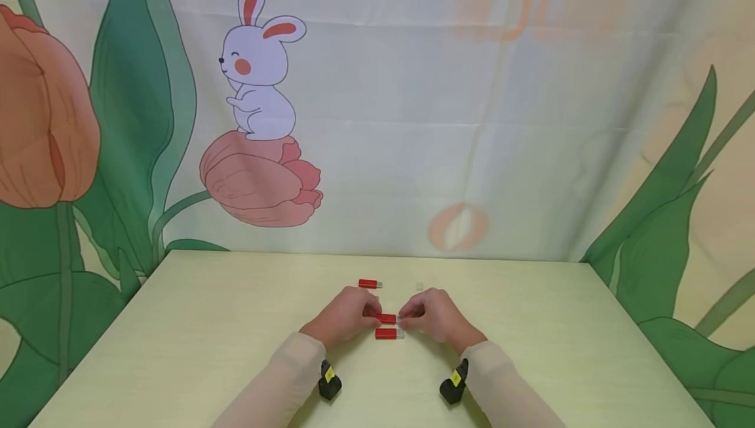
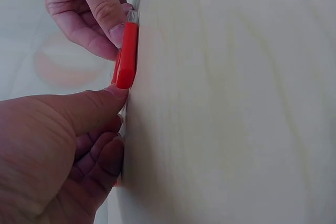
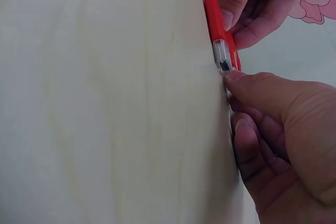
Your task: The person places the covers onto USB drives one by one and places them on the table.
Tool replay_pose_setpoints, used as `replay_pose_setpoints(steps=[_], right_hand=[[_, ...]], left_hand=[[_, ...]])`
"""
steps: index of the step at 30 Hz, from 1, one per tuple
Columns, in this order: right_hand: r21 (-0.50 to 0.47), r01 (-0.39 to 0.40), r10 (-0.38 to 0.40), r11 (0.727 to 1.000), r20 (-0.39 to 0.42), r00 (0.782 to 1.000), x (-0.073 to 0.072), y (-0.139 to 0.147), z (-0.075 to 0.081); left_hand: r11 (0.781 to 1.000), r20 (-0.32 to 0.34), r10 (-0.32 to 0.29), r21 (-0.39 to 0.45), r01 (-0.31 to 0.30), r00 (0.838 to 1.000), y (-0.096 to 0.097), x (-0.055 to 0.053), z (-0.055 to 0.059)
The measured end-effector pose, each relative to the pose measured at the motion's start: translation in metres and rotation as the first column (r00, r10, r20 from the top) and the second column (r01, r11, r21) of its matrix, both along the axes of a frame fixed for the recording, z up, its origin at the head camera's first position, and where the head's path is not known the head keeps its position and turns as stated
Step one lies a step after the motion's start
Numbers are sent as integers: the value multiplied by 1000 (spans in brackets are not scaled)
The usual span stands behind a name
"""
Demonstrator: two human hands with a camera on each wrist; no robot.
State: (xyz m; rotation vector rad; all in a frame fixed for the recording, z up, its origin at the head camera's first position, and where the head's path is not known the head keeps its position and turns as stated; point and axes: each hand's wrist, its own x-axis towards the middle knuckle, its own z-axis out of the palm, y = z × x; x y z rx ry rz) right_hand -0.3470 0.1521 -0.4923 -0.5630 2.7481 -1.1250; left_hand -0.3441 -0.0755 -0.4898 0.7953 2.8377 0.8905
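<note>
On the table lie several red USB sticks. My left hand (image 1: 349,313) pinches the red body of the middle USB stick (image 1: 387,318) between thumb and fingers. From the other side my right hand (image 1: 438,316) pinches the clear cap at its plug end. Just nearer to me lies a second USB stick (image 1: 386,334), whose clear cap (image 3: 221,52) covers its plug; it partly hides the held stick in both wrist views. A third USB stick (image 1: 368,284) lies beyond my left hand with its metal plug bare. Beyond the right hand sits a loose clear cap (image 1: 419,286).
The pale wooden table (image 1: 194,336) reaches back to a hanging cloth (image 1: 377,153) printed with a rabbit, tulips and leaves. A black wrist device (image 1: 329,381) is strapped to the left sleeve, and another black device (image 1: 454,383) to the right.
</note>
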Motion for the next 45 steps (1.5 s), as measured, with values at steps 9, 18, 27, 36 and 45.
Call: replay_pose_setpoints(steps=[9,18,27,36,45], right_hand=[[7,-5,5,1000,-9,1000,-2,0,-2],[0,9,-9,1000,2,1000,-1,1,-4],[-1,22,-22,1000,28,999,-1,2,-3],[-12,-17,17,1000,38,999,-4,10,-2],[-57,-12,12,998,0,1000,-6,18,-1]], left_hand=[[1000,29,15,6,-15,999,0,-3,-5],[1000,38,22,-21,-22,999,0,-4,-5],[1000,48,27,-8,-27,998,0,-4,-6],[999,49,3,-32,-2,999,-5,-3,-1],[999,-26,20,-47,-21,999,-11,-5,4]])
